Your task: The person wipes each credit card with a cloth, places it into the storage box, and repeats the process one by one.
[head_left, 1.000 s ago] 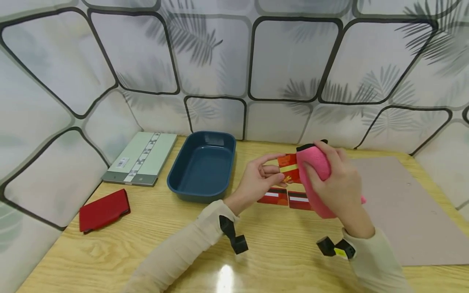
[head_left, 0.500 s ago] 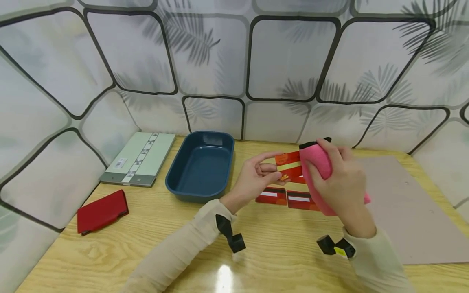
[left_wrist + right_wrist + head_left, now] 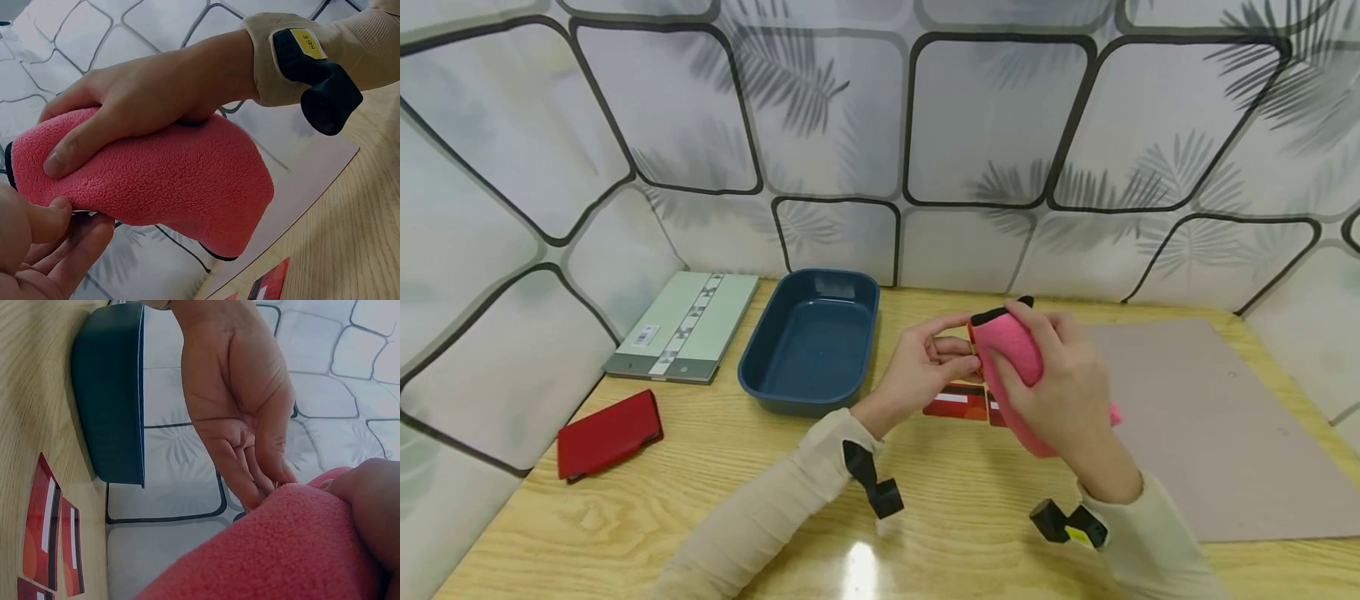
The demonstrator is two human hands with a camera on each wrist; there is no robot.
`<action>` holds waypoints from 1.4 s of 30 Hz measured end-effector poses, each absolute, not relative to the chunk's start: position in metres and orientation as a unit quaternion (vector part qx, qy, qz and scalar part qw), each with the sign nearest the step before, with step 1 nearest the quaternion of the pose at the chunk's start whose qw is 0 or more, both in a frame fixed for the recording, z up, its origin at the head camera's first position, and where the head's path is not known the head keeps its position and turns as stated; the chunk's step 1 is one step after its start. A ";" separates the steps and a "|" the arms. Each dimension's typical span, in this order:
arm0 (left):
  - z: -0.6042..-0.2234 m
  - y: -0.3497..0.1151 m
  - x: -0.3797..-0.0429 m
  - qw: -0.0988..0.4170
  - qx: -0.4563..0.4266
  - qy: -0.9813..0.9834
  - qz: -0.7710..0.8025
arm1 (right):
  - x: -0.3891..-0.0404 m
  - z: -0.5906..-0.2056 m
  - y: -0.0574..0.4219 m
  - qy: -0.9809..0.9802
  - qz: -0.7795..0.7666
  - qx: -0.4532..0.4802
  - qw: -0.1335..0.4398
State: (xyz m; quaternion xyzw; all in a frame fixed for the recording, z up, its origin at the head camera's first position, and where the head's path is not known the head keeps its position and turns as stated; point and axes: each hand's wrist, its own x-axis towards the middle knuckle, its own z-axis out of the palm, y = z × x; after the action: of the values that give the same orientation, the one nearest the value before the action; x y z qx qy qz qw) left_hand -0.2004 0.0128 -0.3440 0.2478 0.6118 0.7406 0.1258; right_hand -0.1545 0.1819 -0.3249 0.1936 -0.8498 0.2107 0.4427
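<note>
The left hand (image 3: 240, 394) touches a pink cloth (image 3: 275, 550) with its fingertips, and the right hand (image 3: 378, 512) holds it. Three red cards (image 3: 36, 528) lie on the wooden table (image 3: 31, 394) near a blue bin (image 3: 112, 394).

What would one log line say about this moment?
left hand: pinches card | right hand: grips cloth over card | red cards: on table

Desk-type corner, home or office cannot be told: wood-grain tabletop (image 3: 955, 500) set against pale wall covering (image 3: 1000, 125) with black outlines and grey leaf prints, pale green folder (image 3: 677, 329) and greyish mat (image 3: 1217, 442) lying on it.
</note>
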 end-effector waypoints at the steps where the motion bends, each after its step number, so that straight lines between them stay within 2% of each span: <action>1: -0.344 0.013 -0.201 0.127 0.250 0.612 0.739 | -0.154 -0.325 0.182 -0.849 0.212 0.194 0.443; 22: -0.328 -0.003 -0.213 0.142 0.277 0.636 0.706 | -0.160 -0.318 0.204 -0.866 0.220 0.124 0.431; 33: -0.326 -0.026 -0.225 0.109 0.304 0.656 0.682 | -0.164 -0.316 0.214 -0.854 0.251 0.122 0.440; 42: -0.316 -0.064 -0.244 0.067 0.179 0.681 0.707 | -0.165 -0.317 0.215 -0.861 0.250 0.120 0.426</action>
State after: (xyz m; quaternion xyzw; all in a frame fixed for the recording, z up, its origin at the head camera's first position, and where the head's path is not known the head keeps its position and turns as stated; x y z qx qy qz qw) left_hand -0.2444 -0.0644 -0.3159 0.1788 0.6808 0.7071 0.0673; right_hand -0.1648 0.2146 -0.3168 0.1195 -0.8615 0.2497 0.4256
